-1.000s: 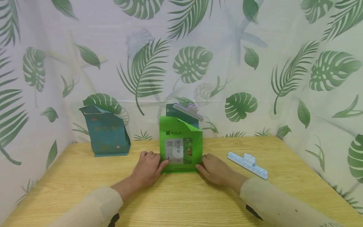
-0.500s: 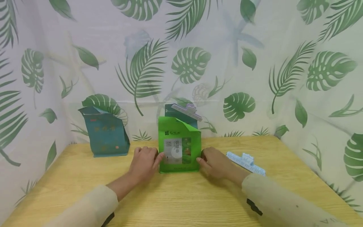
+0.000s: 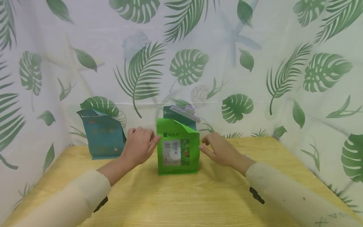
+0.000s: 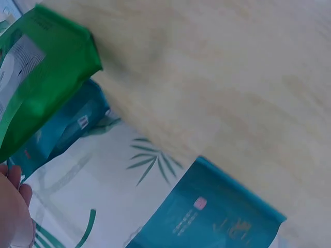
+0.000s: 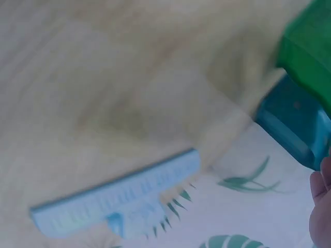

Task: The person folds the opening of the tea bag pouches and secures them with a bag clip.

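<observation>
A green tea bag [image 3: 178, 154] stands upright in the middle of the table, its top slanted and creased over at the right. Beside its left edge is my left hand [image 3: 139, 145], thumb at the edge and fingers loosely bent. My right hand [image 3: 219, 149] is by the right edge, thumb tip close to it and fingers slightly bent. Directly behind stands a teal bag [image 3: 180, 113], mostly hidden, with a lilac sealing clip [image 3: 185, 113] slanting across its top. A light blue sealing clip [image 5: 119, 196] lies on the table; in the head view my right wrist hides most of it.
Another teal bag [image 3: 103, 137] stands at the left, its top slanted, partly overlapped by my left hand. The wooden table [image 3: 175, 201] meets a white leaf-print cloth [image 3: 215, 72] at the back and sides.
Both hands have risen from the green bag's lower sides toward its upper sides, their fingers loosening. The bag stays standing. My right forearm now covers most of the blue clip.
</observation>
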Demonstrator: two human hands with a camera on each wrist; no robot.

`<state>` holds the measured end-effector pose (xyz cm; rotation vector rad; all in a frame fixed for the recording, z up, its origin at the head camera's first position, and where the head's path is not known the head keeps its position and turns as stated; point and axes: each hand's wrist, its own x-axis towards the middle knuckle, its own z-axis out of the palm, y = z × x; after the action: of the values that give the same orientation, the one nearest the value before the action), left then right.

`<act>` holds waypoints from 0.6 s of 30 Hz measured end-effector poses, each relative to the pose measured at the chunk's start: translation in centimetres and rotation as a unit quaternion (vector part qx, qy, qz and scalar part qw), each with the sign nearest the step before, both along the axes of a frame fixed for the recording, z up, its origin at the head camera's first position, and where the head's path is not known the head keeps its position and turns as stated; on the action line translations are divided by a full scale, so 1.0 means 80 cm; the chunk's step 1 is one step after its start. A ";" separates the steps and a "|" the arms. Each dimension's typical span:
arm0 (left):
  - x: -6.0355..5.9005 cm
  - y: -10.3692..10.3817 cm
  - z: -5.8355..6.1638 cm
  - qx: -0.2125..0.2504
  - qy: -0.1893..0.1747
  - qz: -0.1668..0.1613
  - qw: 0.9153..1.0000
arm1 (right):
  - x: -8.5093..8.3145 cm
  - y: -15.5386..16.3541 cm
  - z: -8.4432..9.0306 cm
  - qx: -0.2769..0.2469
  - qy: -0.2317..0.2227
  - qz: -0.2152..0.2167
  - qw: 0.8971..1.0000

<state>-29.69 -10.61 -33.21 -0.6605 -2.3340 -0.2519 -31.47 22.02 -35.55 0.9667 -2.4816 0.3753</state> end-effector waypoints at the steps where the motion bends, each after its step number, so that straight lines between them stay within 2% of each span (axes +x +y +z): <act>1: -0.001 -0.001 0.006 0.005 0.013 0.001 1.000 | -0.001 -0.001 0.005 -0.004 0.002 0.001 1.000; 5: -0.008 -0.001 0.026 0.024 0.068 0.002 0.997 | -0.003 -0.005 0.026 -0.027 0.013 0.001 1.000; 7: -0.010 0.002 0.035 0.026 0.074 0.003 0.997 | -0.004 -0.008 0.034 -0.038 0.018 0.003 0.999; 9: -0.011 0.006 0.045 0.023 0.059 0.005 0.998 | -0.006 -0.013 0.041 -0.049 0.022 0.009 0.999; 15: -0.011 0.026 0.068 -0.007 -0.026 0.007 1.000 | -0.011 -0.029 0.053 -0.053 0.043 0.021 0.997; 18: -0.011 0.037 0.074 -0.029 -0.045 0.002 0.999 | -0.012 -0.036 0.057 -0.045 0.034 0.018 0.998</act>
<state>-30.55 -7.67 -27.27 -0.6850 -2.4360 -0.2159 -32.40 19.17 -30.98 0.9723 -2.3671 0.4540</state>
